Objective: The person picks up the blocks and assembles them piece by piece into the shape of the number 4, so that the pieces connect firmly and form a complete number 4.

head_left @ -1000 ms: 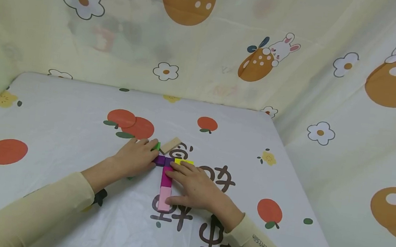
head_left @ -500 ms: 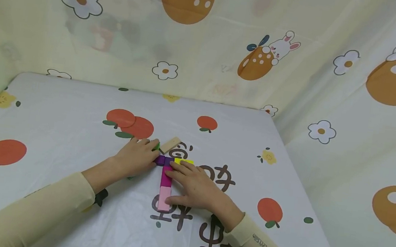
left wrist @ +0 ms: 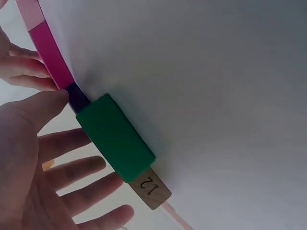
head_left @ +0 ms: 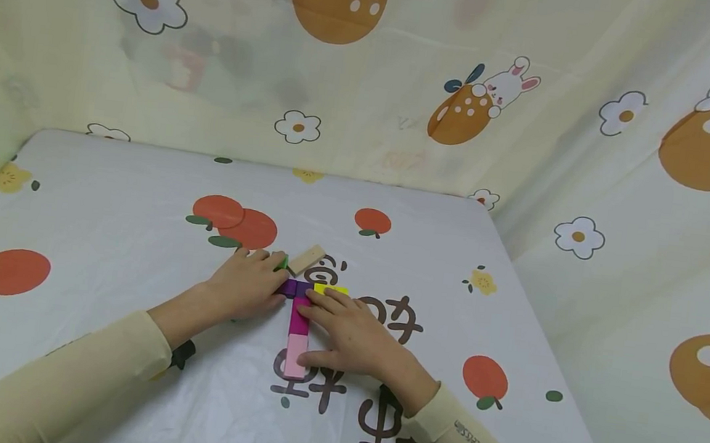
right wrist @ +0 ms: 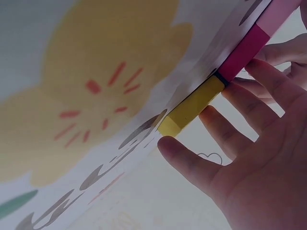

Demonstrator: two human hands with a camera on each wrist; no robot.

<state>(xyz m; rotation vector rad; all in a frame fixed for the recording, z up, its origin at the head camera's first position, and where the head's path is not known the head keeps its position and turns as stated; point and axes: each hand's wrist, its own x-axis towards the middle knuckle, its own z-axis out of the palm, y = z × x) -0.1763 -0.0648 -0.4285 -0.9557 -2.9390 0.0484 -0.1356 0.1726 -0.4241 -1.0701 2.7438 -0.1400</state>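
Note:
Small coloured blocks form a T on the cloth. Its stem is a magenta block (head_left: pixel 300 317) and a pink block (head_left: pixel 296 357); across its top lie purple blocks (head_left: pixel 289 288) and a yellow block (head_left: pixel 330 290). My left hand (head_left: pixel 247 281) lies at the left end, fingers nearly straight, thumb tip touching a purple block. A green block (left wrist: pixel 116 138) stands at its fingertips. My right hand (head_left: pixel 352 332) spreads its fingers along the yellow, magenta and pink blocks. In the right wrist view, fingertips touch the yellow block (right wrist: pixel 194 106).
A plain wooden block (head_left: pixel 307 260) lies slanted just behind the T; the left wrist view shows a wooden block marked 12 (left wrist: pixel 150 188). A printed cloth (head_left: pixel 129 240) covers the table. Patterned curtains (head_left: pixel 214 74) hang at the back and sides.
The left fingers may have shifted very slightly over the green and purple blocks. The right hand and the blocks stay where they were.

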